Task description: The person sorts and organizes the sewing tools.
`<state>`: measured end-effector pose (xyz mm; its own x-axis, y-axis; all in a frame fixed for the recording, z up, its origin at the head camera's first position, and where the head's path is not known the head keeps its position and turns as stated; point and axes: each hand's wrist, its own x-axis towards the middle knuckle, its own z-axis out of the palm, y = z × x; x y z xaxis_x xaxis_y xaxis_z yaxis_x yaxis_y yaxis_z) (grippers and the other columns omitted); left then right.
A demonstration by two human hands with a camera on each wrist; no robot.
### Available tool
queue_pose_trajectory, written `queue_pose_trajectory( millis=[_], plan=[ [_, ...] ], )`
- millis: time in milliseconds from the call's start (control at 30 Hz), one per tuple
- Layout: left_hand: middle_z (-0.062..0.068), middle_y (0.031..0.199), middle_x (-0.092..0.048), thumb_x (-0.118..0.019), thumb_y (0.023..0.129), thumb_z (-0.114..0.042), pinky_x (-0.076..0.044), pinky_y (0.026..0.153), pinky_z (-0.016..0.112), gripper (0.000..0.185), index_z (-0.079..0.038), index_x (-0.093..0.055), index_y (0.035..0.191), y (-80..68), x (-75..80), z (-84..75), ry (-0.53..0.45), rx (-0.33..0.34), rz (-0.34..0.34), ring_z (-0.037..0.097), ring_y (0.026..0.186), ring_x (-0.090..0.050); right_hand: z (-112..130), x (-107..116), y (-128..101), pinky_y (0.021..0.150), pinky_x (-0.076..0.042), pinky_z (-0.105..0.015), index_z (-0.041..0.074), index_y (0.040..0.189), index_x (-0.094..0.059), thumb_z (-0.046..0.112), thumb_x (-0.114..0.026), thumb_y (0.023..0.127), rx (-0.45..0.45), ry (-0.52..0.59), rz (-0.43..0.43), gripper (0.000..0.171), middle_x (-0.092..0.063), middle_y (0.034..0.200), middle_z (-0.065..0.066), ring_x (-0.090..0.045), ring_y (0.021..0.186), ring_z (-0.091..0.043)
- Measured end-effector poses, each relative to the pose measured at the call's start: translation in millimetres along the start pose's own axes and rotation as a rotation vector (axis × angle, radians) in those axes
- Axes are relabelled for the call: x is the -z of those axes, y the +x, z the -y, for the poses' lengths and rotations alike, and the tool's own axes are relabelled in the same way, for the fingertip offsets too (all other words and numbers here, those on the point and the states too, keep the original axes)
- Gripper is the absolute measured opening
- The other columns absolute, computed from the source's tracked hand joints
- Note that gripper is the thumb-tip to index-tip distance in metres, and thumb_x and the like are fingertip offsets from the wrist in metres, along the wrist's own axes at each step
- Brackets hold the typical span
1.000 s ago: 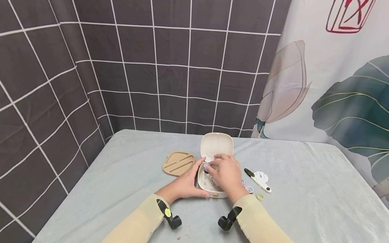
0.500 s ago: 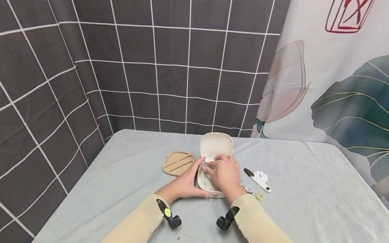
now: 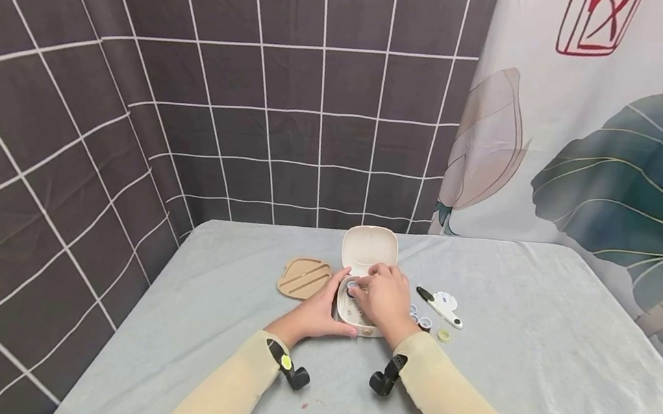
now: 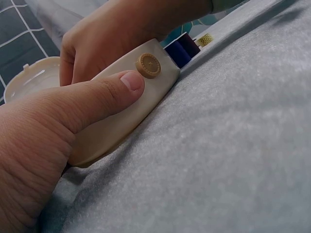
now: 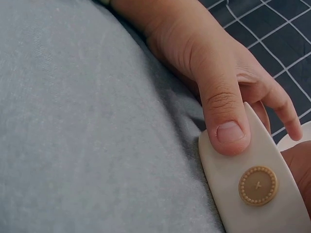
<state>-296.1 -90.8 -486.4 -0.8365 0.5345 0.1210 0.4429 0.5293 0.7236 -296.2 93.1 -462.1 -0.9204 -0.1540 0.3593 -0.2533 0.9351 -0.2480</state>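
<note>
A small cream sewing box (image 3: 368, 332) stands on the table with its lid (image 3: 369, 252) raised at the back. My left hand (image 3: 314, 312) grips the box from its left side, the thumb (image 4: 109, 97) lying along the front wall beside a tan button-shaped clasp (image 4: 148, 65). Inside the box, near its back left corner, my right hand (image 3: 387, 300) pinches a small thread spool (image 3: 352, 289) with a pale top and dark side. The right palm and fingers cover much of the box's right part. In both wrist views the spool is hidden.
A tan grooved tray (image 3: 304, 278) lies left of the box. To the right are several spools, among them a blue one (image 4: 179, 54), a maroon one (image 4: 190, 44) and a yellow one (image 3: 443, 335). Beyond them lie a black-and-white tool (image 3: 440, 309) and a white disc (image 3: 446, 300).
My right hand and the spool have shifted only slightly within the box's back left corner. The left hand keeps its grip in place.
</note>
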Motion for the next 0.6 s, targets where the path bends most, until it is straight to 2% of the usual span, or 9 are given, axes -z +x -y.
queue_pose_trajectory(
  millis=[600],
  plan=[
    [0.009, 0.163, -0.03, -0.09, 0.073, -0.046, -0.032, 0.118, 0.045, 0.124, -0.027, -0.007, 0.163, -1.1, 0.7, 0.0, 0.004, -0.003, 0.005, 0.021, 0.147, -0.033, 3.2, 1.6, -1.3, 0.098, -0.042, -0.051, 0.025, 0.108, -0.081, 0.042, -0.076, 0.089, 0.009, -0.026, 0.022, 0.026, -0.062, 0.116, -0.006, -0.051, 0.112, -0.03]
  ],
)
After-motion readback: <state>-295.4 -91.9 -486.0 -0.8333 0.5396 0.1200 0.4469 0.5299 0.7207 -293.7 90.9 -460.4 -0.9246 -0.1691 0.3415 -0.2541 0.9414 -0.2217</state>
